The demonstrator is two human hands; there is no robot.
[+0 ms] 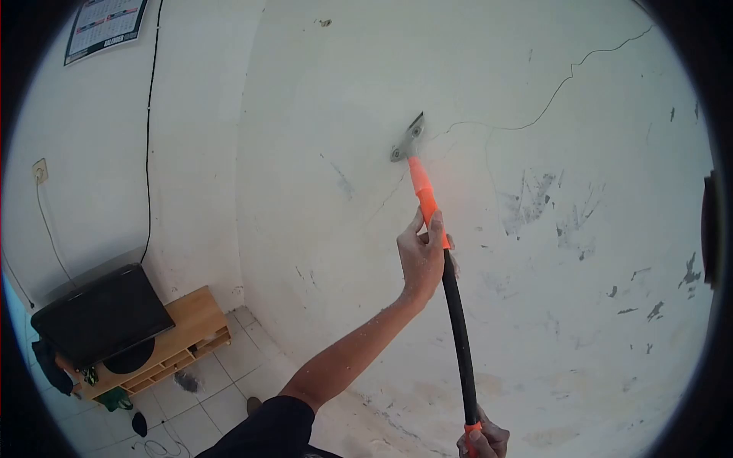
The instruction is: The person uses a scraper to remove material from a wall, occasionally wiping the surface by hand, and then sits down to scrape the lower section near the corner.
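Observation:
A long-handled scraper (458,328) reaches up the off-white wall, with a black shaft, orange sections and a grey metal head. My left hand (422,259) is closed around the upper orange section, its thumb lying along the handle. Low in the view, my right hand (489,440) grips the orange bottom end. The scraper head (408,139) overlaps the wall at the left end of a thin crack (527,126), its blade edge angled up and to the right.
Grey scraped patches (531,202) mark the wall at right. A television (103,314) stands on a wooden low cabinet (195,313) at lower left, above a tiled floor (229,359) with a loose cable. A calendar (104,29) and black cable (150,130) hang at left.

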